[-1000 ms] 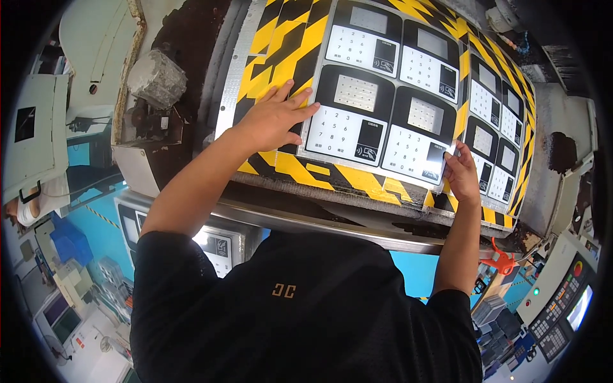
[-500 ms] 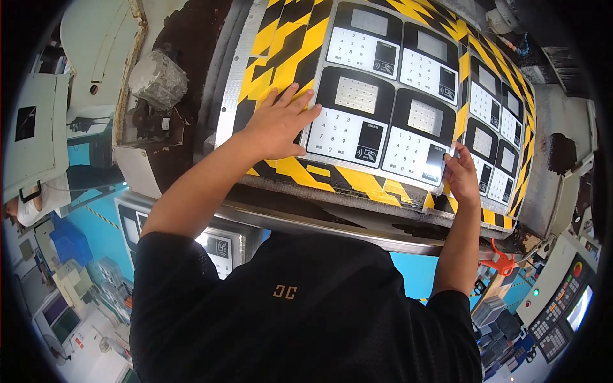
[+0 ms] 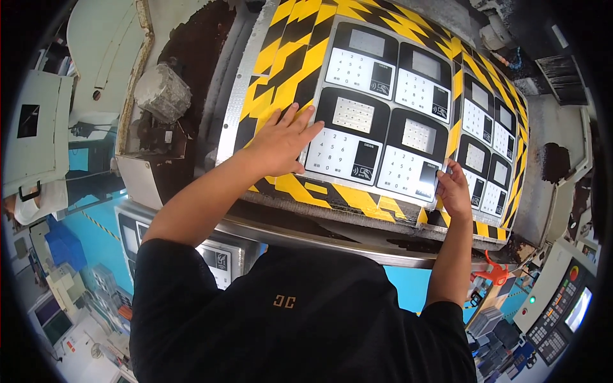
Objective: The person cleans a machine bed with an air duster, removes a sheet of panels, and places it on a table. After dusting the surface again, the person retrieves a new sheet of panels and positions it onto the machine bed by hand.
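Fingers (image 3: 300,121) of left hand (image 3: 280,145) spread flat on keypad panel sheet (image 3: 377,137), forearm stretched forward | right hand (image 3: 454,190) curled, pinching sheet's lower right corner | sheet lying on yellow-black striped plate (image 3: 290,57), beside grey block (image 3: 163,92)

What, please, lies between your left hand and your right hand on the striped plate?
In the head view, two black keypad panels side by side span between the left hand and the right hand on the yellow-black striped plate.

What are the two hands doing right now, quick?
Left hand: open, flat on the striped sheet beside the keypad panels.
Right hand: fingers curled at the lower edge of a keypad panel; a real grip cannot be told.
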The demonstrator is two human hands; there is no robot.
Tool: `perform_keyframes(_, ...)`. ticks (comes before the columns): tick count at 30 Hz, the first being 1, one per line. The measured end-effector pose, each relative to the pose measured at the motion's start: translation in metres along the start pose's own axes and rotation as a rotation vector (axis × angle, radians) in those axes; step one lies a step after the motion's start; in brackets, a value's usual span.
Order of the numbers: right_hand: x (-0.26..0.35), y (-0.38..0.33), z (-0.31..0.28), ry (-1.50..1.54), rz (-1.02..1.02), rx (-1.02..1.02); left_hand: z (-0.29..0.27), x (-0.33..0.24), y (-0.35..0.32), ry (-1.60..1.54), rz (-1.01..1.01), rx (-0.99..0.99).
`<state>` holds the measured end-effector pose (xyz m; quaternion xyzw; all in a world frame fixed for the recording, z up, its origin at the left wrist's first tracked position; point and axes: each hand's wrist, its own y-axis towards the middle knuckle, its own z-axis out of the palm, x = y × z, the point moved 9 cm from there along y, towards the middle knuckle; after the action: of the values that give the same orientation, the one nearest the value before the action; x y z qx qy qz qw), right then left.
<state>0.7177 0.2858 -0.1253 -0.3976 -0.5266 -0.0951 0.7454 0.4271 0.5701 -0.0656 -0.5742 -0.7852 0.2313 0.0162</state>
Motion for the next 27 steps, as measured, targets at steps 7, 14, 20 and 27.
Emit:
perform_keyframes(7, 0.001, 0.001, 0.006, 0.025, 0.008, 0.045, 0.000, 0.000, 0.002, 0.021, -0.003, 0.027)
perform_keyframes(14, 0.003, 0.001, 0.005, -0.022, 0.000, 0.034, 0.001, 0.001, 0.005, 0.022, -0.005, 0.044)
perform_keyframes(20, 0.008, -0.002, 0.015, -0.017, 0.005, 0.017, 0.000, 0.003, 0.004, 0.029, -0.018, 0.059)
perform_keyframes(27, 0.021, -0.009, 0.022, -0.166, 0.027, -0.093, 0.001, 0.000, 0.005, 0.035, -0.020, 0.060)
